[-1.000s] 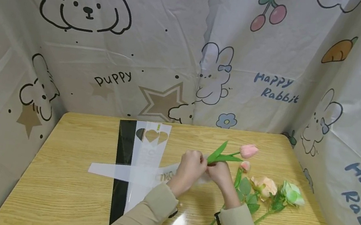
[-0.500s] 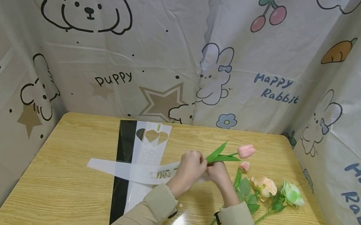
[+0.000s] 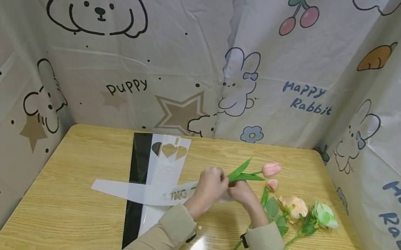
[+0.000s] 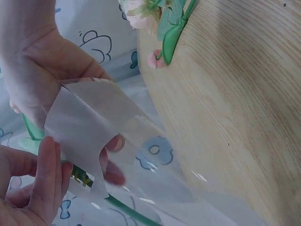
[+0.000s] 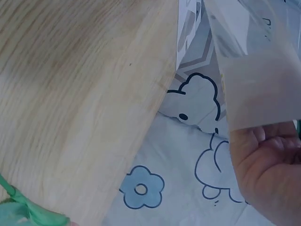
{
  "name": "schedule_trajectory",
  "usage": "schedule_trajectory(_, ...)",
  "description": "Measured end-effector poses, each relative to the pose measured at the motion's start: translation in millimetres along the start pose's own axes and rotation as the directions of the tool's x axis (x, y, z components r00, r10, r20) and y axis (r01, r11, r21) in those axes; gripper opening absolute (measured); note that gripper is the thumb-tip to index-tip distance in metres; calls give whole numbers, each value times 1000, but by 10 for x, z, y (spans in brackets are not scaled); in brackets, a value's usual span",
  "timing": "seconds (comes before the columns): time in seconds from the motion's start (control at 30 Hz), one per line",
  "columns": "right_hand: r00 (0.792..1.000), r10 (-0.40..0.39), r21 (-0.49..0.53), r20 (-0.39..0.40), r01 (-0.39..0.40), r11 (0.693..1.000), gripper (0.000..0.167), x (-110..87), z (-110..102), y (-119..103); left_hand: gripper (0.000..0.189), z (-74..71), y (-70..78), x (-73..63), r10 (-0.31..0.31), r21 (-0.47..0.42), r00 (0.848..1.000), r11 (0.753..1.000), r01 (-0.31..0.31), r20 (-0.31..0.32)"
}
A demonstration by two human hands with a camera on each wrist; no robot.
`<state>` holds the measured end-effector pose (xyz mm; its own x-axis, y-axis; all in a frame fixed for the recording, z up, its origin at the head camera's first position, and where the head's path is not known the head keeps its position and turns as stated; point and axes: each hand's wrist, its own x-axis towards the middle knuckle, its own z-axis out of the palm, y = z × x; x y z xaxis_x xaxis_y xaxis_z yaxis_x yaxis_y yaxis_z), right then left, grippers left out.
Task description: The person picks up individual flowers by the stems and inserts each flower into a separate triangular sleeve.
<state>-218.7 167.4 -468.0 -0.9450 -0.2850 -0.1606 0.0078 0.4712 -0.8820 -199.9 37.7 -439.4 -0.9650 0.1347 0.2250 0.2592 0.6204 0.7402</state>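
A pink artificial tulip (image 3: 271, 169) with green leaves leans to the upper right above my hands in the head view. My left hand (image 3: 209, 188) pinches the mouth of a clear and frosted flower sleeve (image 3: 122, 189) with gold lettering. From the other side my right hand (image 3: 246, 196) reaches into the mouth, its curled fingers at the tulip's stem. In the left wrist view these fingers (image 4: 114, 173) show through the sleeve, close to the green stem (image 4: 131, 212). Frosted plastic covers most of the right fingers in the right wrist view, so their contact is partly hidden.
More flat sleeves with heart prints (image 3: 167, 159) lie on a black strip (image 3: 136, 185) left of my hands. To the right lie a second pink tulip (image 3: 272, 184), a peach rose (image 3: 293, 208) and a green flower (image 3: 324, 215). Printed curtains (image 3: 196, 53) surround the wooden table (image 3: 62, 190).
The tulip's bloom has shifted slightly left and down. The sleeve's narrow end has slid a little further left, and both hands have drifted slightly left with their grip.
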Motion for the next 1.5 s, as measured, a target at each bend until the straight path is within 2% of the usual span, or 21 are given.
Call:
schedule_trajectory(0.1, 999, 10, -47, 41, -8, 999, 29, -16, -11, -23, 26, -9, -24, 6, 7, 3, 999, 1000, -7, -31)
schedule_trajectory(0.17, 998, -11, -96, 64, 18, 995, 29, -29, -22, -49, 22, -20, -39, 10, 13, 6, 999, 1000, -13, -44)
schedule_trajectory(0.27, 998, -55, -192, 41, 62, 979, 27, -61, -35, -105, 23, -46, -48, 14, 28, 8, 998, 1000, -28, -63)
schedule_trajectory(0.37, 993, -112, -286, -43, 95, 954, 20, -99, -35, -177, 26, -75, -56, 27, 41, 9, 995, 999, -40, -89)
schedule_trajectory(0.43, 983, -137, -335, -126, 88, 938, 14, -125, -27, -223, 28, -102, -57, 35, 46, 6, 994, 999, -45, -103)
schedule_trajectory(0.57, 938, -206, -392, -280, 84, 916, 3, -152, -15, -266, 27, -160, -55, 51, 59, -2, 991, 998, -59, -124)
schedule_trajectory(0.67, 904, -225, -375, -363, 80, 924, 3, -150, -20, -272, 21, -191, -46, 64, 78, -4, 985, 997, -79, -155)
schedule_trajectory(0.77, 888, -215, -305, -406, 90, 948, 9, -141, -27, -277, 18, -201, -40, 76, 91, -6, 979, 996, -94, -180)
schedule_trajectory(0.9, 863, -231, -200, -448, 156, 967, 10, -131, -30, -281, 16, -208, -28, 87, 107, -15, 974, 994, -112, -202)
schedule_trajectory(1.0, 830, -260, -149, -493, 214, 966, 9, -124, -26, -294, 16, -228, -13, 89, 101, -44, 973, 993, -113, -208)
schedule_trajectory(1.13, 786, -256, -57, -563, 272, 961, 12, -125, -22, -326, 16, -267, 9, 94, 72, -97, 972, 991, -96, -224)
schedule_trajectory(1.3, 762, -234, 58, -603, 334, 941, 15, -122, -35, -358, 18, -321, 30, 95, 44, -172, 971, 981, -86, -235)
schedule_trajectory(1.37, 757, -252, 42, -603, 345, 937, 14, -124, -40, -367, 18, -340, 36, 96, 36, -197, 972, 977, -83, -233)
schedule_trajectory(1.5, 739, -346, -99, -578, 357, 929, 9, -136, -41, -400, 17, -366, 48, 106, 31, -216, 973, 973, -83, -231)
